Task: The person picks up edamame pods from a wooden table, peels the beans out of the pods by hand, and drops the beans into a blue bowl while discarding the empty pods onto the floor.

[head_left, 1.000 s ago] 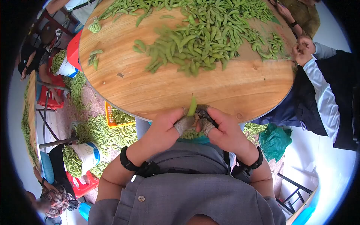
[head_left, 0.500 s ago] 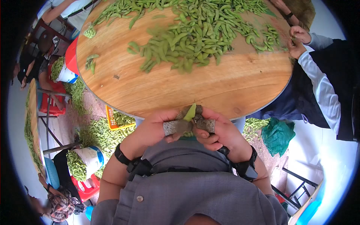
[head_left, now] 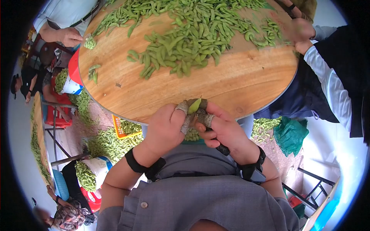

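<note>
A green soybean pod [head_left: 195, 105] sticks up between my two hands at the near edge of the round wooden table [head_left: 185, 90]. My left hand [head_left: 168, 120] is closed, its taped fingers pinching the pod from the left. My right hand [head_left: 225, 129] is closed too, with grey tape round its fingers, gripping the pod from the right. The fingertips partly hide the pod's lower end. Below them, shelled soybeans [head_left: 192, 134] show in my lap. A large heap of soybean pods [head_left: 185, 42] covers the table's far part.
Co-workers' hands are at the table's left [head_left: 70, 37] and right [head_left: 302, 36] edges. An orange crate [head_left: 120, 129] and a white bucket [head_left: 101, 169] of pods stand on the left, among pods on the floor. A green plastic bag [head_left: 291, 135] lies on the right.
My left hand has turned and bent its wrist around the pod, while my right hand has shifted slightly. At the upper left, a co-worker's hand has come to the table edge.
</note>
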Demonstrator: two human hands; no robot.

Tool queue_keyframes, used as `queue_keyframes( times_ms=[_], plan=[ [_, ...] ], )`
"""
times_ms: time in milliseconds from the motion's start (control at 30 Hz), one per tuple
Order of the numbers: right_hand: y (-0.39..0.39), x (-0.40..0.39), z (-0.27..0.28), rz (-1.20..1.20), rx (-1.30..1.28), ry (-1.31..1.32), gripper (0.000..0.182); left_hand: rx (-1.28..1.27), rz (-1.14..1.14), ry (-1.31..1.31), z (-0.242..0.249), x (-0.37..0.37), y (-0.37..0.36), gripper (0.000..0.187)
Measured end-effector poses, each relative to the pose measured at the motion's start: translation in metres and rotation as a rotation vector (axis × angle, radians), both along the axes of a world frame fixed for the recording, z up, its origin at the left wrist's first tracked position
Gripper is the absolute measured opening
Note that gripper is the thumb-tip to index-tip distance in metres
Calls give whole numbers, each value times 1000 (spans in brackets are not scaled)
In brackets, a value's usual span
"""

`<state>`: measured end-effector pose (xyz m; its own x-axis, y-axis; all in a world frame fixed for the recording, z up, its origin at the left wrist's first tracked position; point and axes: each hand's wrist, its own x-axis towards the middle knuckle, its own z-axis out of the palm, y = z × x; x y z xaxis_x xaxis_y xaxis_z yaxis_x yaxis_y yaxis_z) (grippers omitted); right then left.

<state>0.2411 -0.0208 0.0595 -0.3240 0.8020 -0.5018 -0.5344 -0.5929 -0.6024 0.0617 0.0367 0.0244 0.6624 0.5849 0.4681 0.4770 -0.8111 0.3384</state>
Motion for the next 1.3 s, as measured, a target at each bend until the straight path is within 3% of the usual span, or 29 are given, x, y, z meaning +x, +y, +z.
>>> queue_keyframes(
  times_ms=[333,400,433,500,533,600,633,667,700,767,967,1033,1100,1167,1267,1300],
  plan=[
    [-3,5,-9,-9,-17,157,33,-24,48,-97,4,5,-7,22],
    [-3,6,-10,-10,-4,164,33,-1370,178,-556,15,2,-5,14],
    [-4,7,-12,19,40,111,32,-1372,180,-556,15,1,-4,14],
    [-3,9,-16,59,82,58,31,-1771,24,-842,15,-2,0,13],
    [0,11,-19,74,123,-64,28,-1768,29,-845,14,-3,0,13],
    [3,9,-30,94,165,-187,26,-1307,169,-457,7,-4,0,9],
    [4,6,-38,-21,411,-603,29,-1306,171,-459,4,-5,-1,9],
    [4,4,-42,-143,654,-1018,32,-1115,160,-393,1,-7,-2,9],
    [6,3,-38,-141,652,-1019,32,-924,149,-326,-1,-7,-3,9],
    [10,0,-27,-92,780,-1207,37,-826,93,-272,3,-5,-5,14],
    [9,-13,-39,-119,799,-1358,37,-585,7,-51,15,-7,-7,23],
    [10,-7,-44,-113,774,-1276,34,-529,27,6,13,-9,-9,24],
    [9,0,-45,-103,755,-1191,32,-698,56,-169,6,-14,-10,6],
    [4,7,-43,-64,426,-675,30,-721,63,-177,7,-18,-6,7],
    [-10,11,-33,135,451,-770,28,-807,126,-228,15,-17,-2,15],
    [-15,5,-38,85,634,-874,27,-865,183,-270,16,-16,-1,23]
  ],
)
